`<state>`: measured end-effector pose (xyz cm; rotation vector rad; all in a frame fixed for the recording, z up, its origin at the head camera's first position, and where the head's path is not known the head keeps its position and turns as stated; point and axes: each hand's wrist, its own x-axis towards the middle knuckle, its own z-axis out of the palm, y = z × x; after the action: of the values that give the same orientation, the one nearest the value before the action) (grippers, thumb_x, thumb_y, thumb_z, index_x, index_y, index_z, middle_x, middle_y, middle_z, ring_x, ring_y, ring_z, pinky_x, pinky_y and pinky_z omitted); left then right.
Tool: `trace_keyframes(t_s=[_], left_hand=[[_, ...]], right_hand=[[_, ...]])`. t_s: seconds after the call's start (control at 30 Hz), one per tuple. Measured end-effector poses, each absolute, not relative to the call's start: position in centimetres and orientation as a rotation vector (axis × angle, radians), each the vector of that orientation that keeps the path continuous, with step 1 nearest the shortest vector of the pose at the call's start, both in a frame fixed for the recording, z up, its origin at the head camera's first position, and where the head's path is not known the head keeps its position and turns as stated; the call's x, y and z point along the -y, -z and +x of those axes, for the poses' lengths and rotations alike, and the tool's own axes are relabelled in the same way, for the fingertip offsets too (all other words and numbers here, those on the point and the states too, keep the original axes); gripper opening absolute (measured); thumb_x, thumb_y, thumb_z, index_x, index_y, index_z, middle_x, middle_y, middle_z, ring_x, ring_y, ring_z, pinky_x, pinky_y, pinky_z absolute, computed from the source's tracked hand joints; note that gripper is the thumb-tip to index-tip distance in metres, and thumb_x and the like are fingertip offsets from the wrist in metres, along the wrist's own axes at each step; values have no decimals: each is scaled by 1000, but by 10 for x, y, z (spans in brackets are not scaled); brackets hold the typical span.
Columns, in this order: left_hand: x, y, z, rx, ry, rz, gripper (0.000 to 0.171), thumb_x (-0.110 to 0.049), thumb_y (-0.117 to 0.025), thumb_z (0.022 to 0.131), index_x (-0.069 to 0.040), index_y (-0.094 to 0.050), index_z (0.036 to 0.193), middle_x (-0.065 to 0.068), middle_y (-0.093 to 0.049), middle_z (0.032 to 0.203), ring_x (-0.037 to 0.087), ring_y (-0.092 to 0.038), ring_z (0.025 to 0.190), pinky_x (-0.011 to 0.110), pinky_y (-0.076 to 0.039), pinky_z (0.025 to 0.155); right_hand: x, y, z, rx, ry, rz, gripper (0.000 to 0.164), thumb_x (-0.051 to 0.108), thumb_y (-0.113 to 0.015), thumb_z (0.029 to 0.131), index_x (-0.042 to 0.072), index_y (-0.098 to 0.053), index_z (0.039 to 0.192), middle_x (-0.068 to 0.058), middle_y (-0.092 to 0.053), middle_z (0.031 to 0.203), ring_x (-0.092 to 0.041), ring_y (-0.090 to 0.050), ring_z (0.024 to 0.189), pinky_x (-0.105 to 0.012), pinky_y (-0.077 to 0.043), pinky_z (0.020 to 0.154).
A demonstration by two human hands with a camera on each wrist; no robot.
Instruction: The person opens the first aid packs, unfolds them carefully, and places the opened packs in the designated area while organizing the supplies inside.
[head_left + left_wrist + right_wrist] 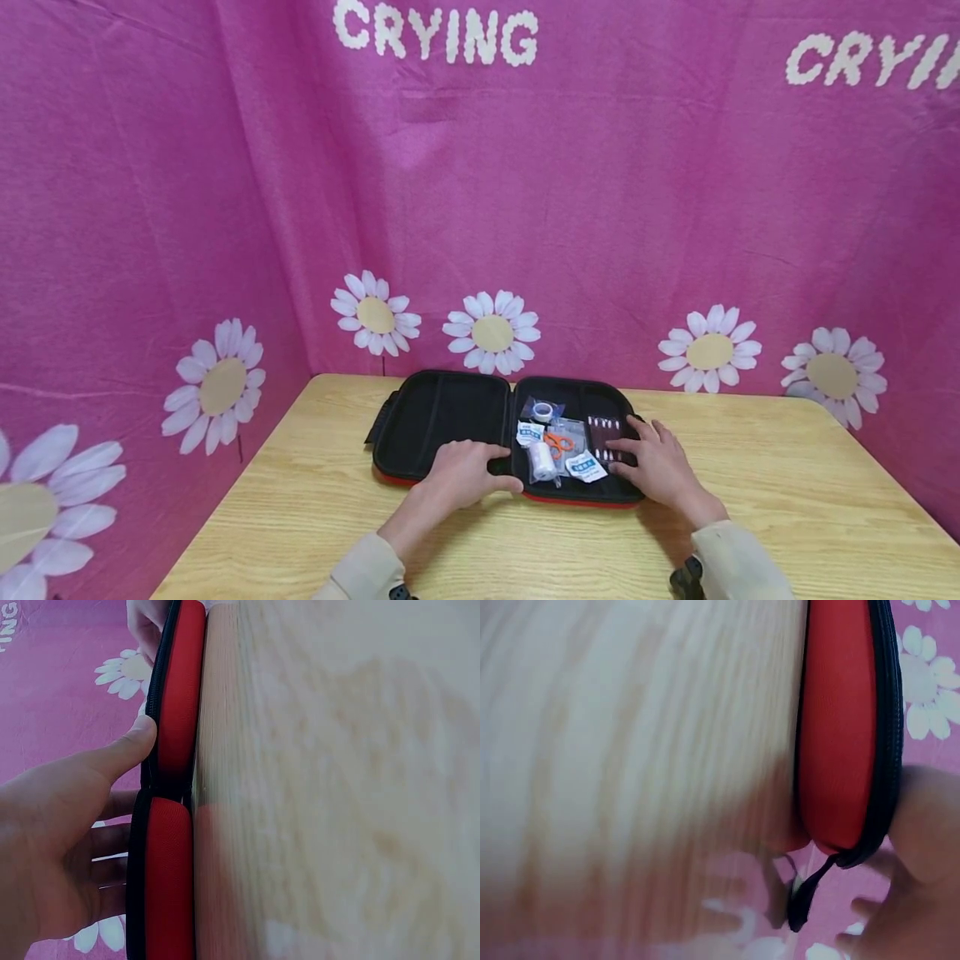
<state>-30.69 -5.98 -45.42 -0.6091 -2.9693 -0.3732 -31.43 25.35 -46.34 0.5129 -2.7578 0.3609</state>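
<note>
A red case with a black lining lies unfolded on the table, its left half (468, 408) showing bare lining. In the right half (551, 387) are a roll of white tape (542, 411), orange-handled scissors (558, 443), a wrapped white roll (542, 462), white-and-blue packets (585, 467) and a pack of cotton swabs (604, 423). My left hand (467, 473) is at the front near the hinge, thumb touching the right half's front rim and fingers reaching over the left half. My right hand (660, 467) rests at the right rim, spread fingertips beside the swabs.
The case stands on a light wooden table (300, 500), near its back edge. A pink cloth (570, 208) with white daisies hangs behind and to the left. A black zipper pull (804, 900) dangles from the case's right side.
</note>
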Motion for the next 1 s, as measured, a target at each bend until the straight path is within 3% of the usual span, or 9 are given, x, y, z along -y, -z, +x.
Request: trace_keyframes(t_s=[0.13,0.3,0.4,0.53,0.8,0.9,1.0], left_hand=[[60,454,-306,2955,381,-622,65,-72,-67,76,-30,-70,125,-3,-73,120,18,-67,101,30,-48,67],[60,453,-305,2951,393,-623,64,-71,-67,77,-29,-71,125,-3,-73,119,18,-67,100,30,-48,68],[60,452,-305,2948,395,-625,64,-71,-67,77,-29,-71,125,-3,-73,120,19,-68,101,31,-48,68],[60,452,-305,2945,394,-623,64,-71,-68,76,-29,-71,125,-3,-73,120,19,-67,101,32,-48,69],[62,453,-306,2958,405,-616,65,-72,-68,75,-29,-71,125,-3,-73,119,18,-67,100,30,-47,66],[62,452,-306,2968,405,-608,65,-72,-68,75,-30,-70,125,-3,-73,120,18,-67,100,30,-47,67],[61,451,-306,2973,415,-608,65,-71,-69,76,-30,-70,126,-2,-72,120,18,-67,102,32,-48,69]], right_hand=[[-254,463,-315,2787,-418,557,35,27,-74,85,11,-74,117,-22,-58,136,-60,-36,133,-79,-25,100],[-252,462,-315,2755,-390,520,38,24,-75,83,5,-72,116,-19,-68,119,-59,-44,127,-77,-29,99],[-251,461,-317,2780,-395,525,33,22,-75,83,7,-74,111,-17,-70,116,-59,-46,125,-75,-30,99],[-250,463,-320,2795,-457,579,28,17,-76,82,9,-75,109,-17,-70,119,-61,-45,125,-73,-31,99],[-252,463,-320,2803,-598,725,31,13,-74,82,12,-75,113,-12,-69,126,-62,-31,136,-80,-13,103],[-253,464,-321,2778,-604,714,37,15,-75,83,10,-72,120,-13,-68,126,-59,-31,138,-79,-14,104],[-254,464,-323,2732,-562,656,39,16,-76,82,5,-71,119,-17,-68,123,-59,-39,132,-76,-23,104]])
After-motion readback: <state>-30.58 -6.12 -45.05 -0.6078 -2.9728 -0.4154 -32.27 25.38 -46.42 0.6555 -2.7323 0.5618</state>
